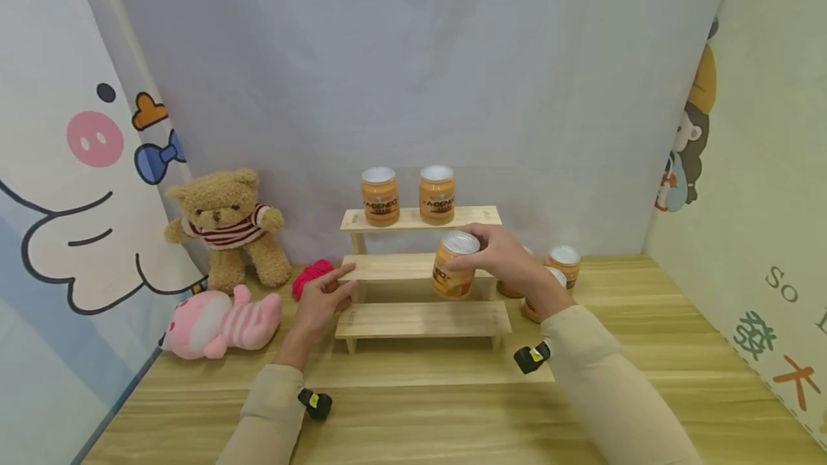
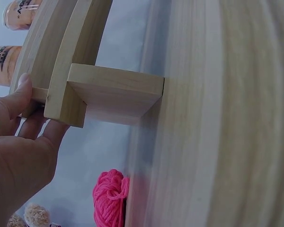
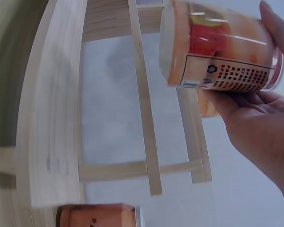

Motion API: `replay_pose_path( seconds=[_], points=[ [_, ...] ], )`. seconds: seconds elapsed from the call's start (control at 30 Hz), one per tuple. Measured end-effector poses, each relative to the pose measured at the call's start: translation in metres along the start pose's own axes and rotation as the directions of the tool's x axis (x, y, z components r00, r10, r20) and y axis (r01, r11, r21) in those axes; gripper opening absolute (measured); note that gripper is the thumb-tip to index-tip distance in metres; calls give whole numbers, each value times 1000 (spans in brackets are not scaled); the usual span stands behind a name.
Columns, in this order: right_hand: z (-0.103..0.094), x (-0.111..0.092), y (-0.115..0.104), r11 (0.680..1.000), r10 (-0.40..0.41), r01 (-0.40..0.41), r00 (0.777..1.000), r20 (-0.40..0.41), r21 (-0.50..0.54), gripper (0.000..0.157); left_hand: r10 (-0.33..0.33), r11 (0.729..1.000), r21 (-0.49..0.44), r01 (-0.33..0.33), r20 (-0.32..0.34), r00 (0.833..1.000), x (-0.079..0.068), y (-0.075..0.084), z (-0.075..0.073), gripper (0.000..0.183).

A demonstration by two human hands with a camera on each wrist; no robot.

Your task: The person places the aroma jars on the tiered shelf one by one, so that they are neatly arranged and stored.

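Observation:
A jar [image 1: 451, 278] with orange contents and a silver lid is gripped near its top by my right hand [image 1: 504, 257]. It is in front of the middle step of a three-step wooden shelf [image 1: 420, 319]. In the right wrist view, the jar [image 3: 222, 52] shows a printed label, with the thumb and fingers around its lid end. My left hand [image 1: 321, 301] holds the left end of the middle step. In the left wrist view, its thumb lies on top of the board [image 2: 61, 85] and its fingers curl beneath.
Two like jars [image 1: 380, 199] stand on the top step. Several more jars [image 1: 564, 262] stand on the table right of the shelf, partly hidden by my right arm. Left are pink yarn [image 1: 313, 277], a teddy bear [image 1: 226, 228] and a pink plush toy [image 1: 222, 325].

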State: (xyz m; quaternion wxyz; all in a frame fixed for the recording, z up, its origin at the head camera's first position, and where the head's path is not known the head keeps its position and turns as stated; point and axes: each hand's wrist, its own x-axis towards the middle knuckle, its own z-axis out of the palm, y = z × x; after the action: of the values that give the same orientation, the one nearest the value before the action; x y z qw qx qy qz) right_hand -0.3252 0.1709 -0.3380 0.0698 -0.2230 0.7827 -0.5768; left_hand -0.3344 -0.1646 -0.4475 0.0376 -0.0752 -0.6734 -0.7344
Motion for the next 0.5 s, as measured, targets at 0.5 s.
replay_pose_path(
  seconds=[0.5],
  points=[
    [38, 49, 2, 999, 18, -17, 999, -50, 36, 69, 26, 999, -18, -26, 7, 1000, 0, -2, 0, 45]
  ],
)
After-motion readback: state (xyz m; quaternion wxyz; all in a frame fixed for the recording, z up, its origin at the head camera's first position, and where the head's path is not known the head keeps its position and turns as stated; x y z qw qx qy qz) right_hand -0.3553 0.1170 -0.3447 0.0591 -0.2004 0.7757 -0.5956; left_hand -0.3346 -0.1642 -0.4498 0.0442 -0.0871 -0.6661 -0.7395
